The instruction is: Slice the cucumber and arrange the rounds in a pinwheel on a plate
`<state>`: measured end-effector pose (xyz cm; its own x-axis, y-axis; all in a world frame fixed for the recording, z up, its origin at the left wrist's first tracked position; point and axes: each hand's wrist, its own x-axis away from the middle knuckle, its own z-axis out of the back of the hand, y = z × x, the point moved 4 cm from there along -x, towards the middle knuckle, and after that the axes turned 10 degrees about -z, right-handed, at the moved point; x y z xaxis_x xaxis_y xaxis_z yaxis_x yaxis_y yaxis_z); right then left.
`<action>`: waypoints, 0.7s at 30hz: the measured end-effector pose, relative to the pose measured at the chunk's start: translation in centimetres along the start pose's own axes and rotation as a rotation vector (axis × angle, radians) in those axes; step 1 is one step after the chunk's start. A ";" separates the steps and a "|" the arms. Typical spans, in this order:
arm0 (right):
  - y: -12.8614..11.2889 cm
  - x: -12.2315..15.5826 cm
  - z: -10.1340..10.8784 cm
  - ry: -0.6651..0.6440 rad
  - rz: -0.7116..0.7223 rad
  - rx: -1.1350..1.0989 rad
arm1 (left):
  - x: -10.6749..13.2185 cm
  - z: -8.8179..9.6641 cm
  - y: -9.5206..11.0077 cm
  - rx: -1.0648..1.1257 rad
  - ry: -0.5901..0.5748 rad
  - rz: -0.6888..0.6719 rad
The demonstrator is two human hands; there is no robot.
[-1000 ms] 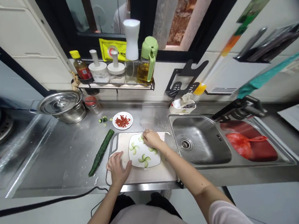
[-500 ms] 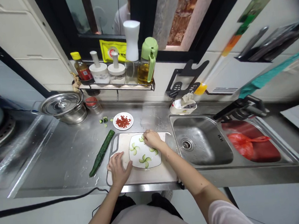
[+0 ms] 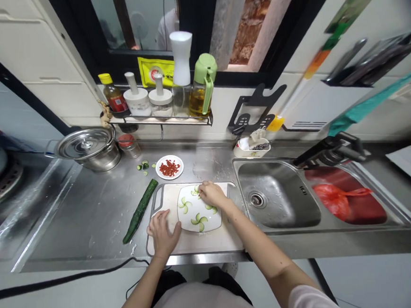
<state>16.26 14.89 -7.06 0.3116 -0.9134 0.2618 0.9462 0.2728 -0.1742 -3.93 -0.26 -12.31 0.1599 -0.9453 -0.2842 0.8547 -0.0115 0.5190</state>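
A white square plate point(image 3: 191, 224) lies on the cutting board point(image 3: 198, 244), bearing pale green cucumber slices point(image 3: 199, 222) set in pinwheel shapes. Over the plate's far right part is my right hand point(image 3: 211, 194), its fingers pinched together on a cucumber slice at the far pinwheel; the fingertips partly hide it. My left hand point(image 3: 165, 233) rests on the board left of the plate, fingers apart and curved, thumb by the plate's edge, holding nothing. To the left of the board lies a whole cucumber point(image 3: 140, 211).
A small dish of chopped red bits point(image 3: 169, 167) and cucumber scraps point(image 3: 144, 165) sit behind the board. At back left stands a lidded steel pot point(image 3: 94, 151). The sink point(image 3: 280, 195) is to the right; a rack point(image 3: 163, 121) holds bottles and jars above.
My right hand has shifted very slightly right and nearer at the plate's far side, uncovering a bit more of the far pinwheel. My left hand stays in place.
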 end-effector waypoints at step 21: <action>0.4 0.1 -1.2 0.010 0.006 -0.055 | -5.5 -0.3 6.3 0.065 -0.053 -0.035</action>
<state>16.53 14.58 -8.22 0.3158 -0.9150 0.2511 0.9380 0.2611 -0.2280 0.71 4.94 -7.75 0.1030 -0.9599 -0.2606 0.8251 -0.0639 0.5614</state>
